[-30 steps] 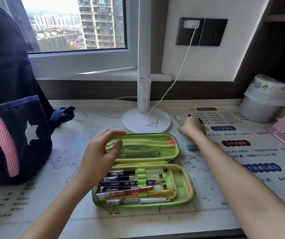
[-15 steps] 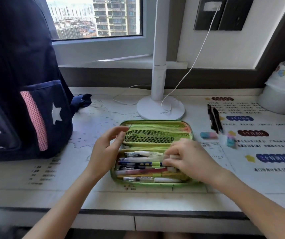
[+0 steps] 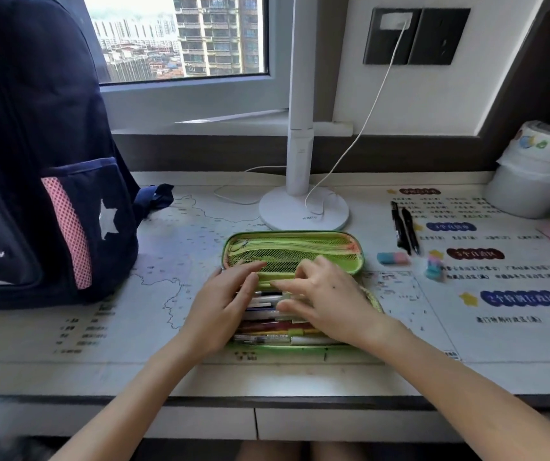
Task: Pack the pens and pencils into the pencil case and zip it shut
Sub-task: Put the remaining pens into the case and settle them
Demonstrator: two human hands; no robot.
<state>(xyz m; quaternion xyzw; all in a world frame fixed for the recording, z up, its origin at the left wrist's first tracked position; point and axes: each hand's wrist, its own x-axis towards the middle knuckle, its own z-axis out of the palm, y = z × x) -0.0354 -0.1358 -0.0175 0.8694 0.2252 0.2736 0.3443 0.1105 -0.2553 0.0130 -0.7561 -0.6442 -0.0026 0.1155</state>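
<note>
Lying open mid-worktop, green pencil case has pens rowed in its near half — left hand and right hand rest flat on them, fingers loosely spread, gripping nothing — two black pens lie right of it.

The open pencil case lies mid-desk, in front of the lamp base, with pens in its near half. A backpack stands at its left; two pens, two erasers and a bin lie to its right.
</note>
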